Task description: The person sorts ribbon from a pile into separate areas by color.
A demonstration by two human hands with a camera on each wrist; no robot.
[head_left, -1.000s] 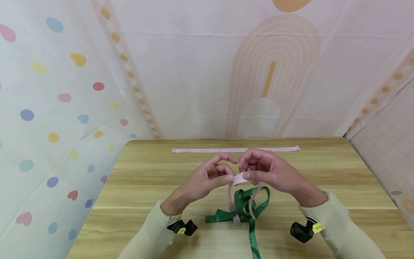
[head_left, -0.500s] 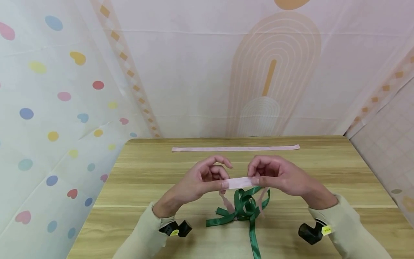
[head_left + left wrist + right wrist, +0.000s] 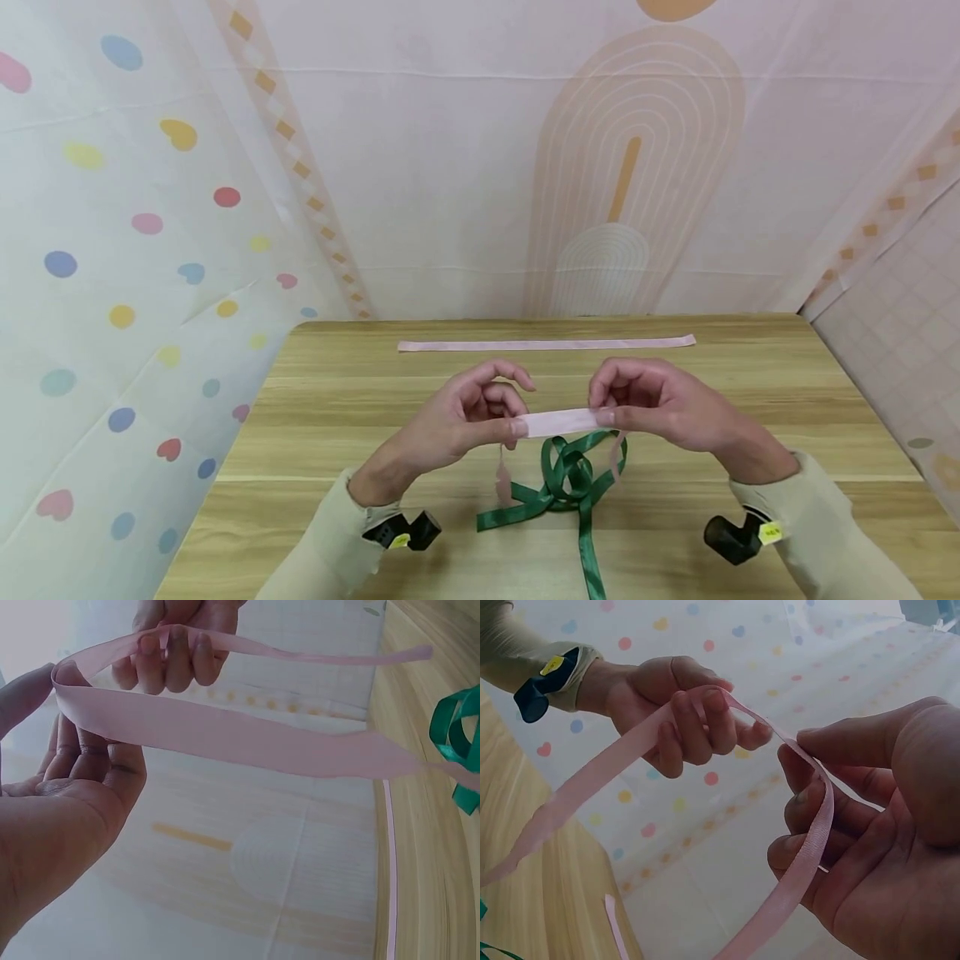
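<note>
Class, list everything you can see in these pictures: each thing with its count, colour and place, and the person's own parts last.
Held ribbon: 1, pink, stretched between both hands above the table, ends hanging down.
Flat ribbon: 1, pink, lying straight along the table's far edge.
Green ribbon: 1, green, looped on the table beneath the hands, tail running toward the person.
Table: 1, light wood.
Backdrop: pale, with coloured dots, hearts and orange arches.
Wrist cameras: 2, black.
Sleeves: 2, beige.
Hands: left, right, each pinching the held ribbon.
</note>
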